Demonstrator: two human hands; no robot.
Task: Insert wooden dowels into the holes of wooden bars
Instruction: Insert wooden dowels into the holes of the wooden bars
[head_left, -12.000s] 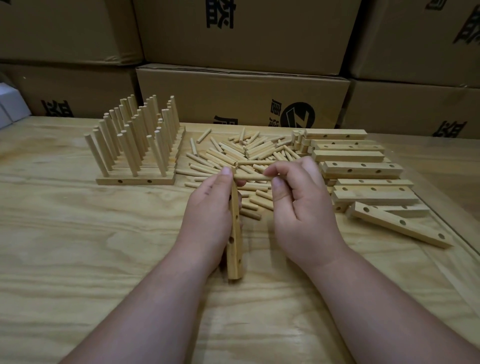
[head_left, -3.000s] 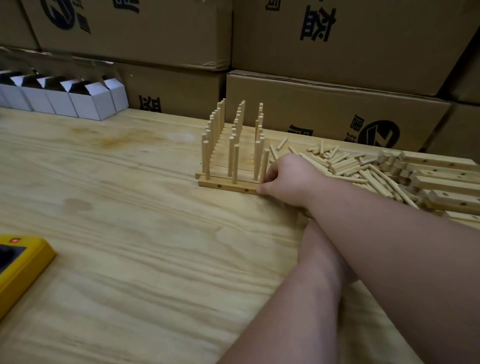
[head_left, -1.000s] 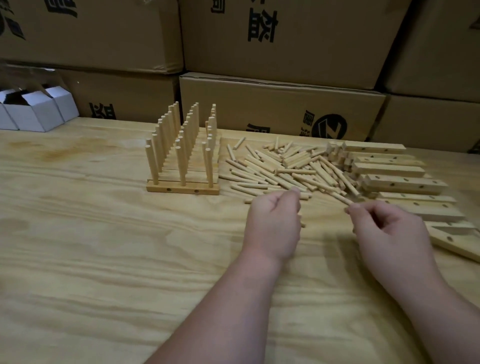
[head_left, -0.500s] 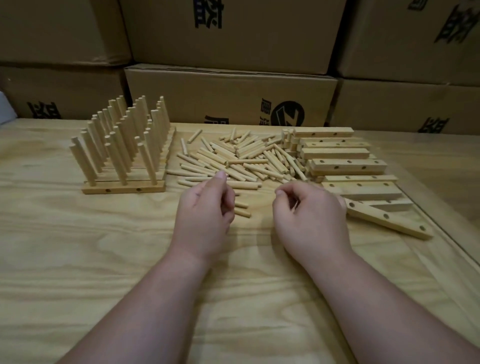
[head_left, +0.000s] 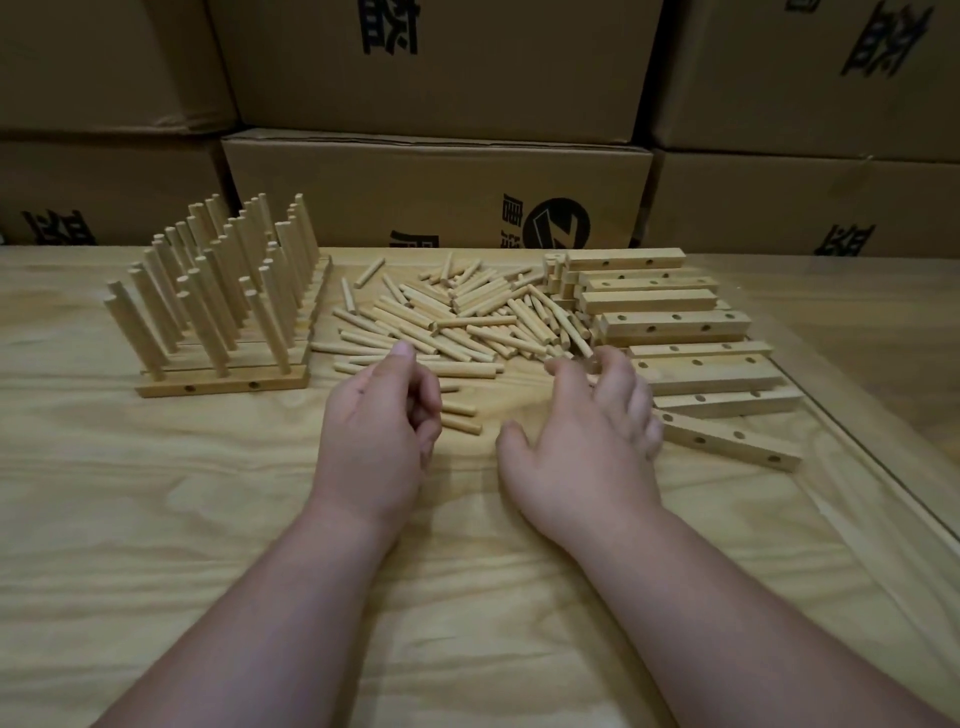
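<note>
A pile of loose wooden dowels (head_left: 457, 317) lies in the middle of the table. To its right is a stack of drilled wooden bars (head_left: 675, 325), and one bar (head_left: 727, 439) lies slanted at the near end. At the left stand several finished bars with upright dowels (head_left: 223, 312), packed side by side. My left hand (head_left: 379, 426) hovers at the near edge of the dowel pile, its fingers loosely curled with nothing visible in them. My right hand (head_left: 587, 436) has its fingers spread, and the blurred fingertips reach between the dowel pile and the bar stack.
The wooden table (head_left: 156, 519) carries everything. Stacked cardboard boxes (head_left: 436, 192) form a wall right behind the parts. A raised wooden edge strip (head_left: 857, 467) runs diagonally along the table's right side, just past the bars.
My right hand has gone from curled to spread fingers and has shifted right towards the bar stack. My left hand has stayed about where it was.
</note>
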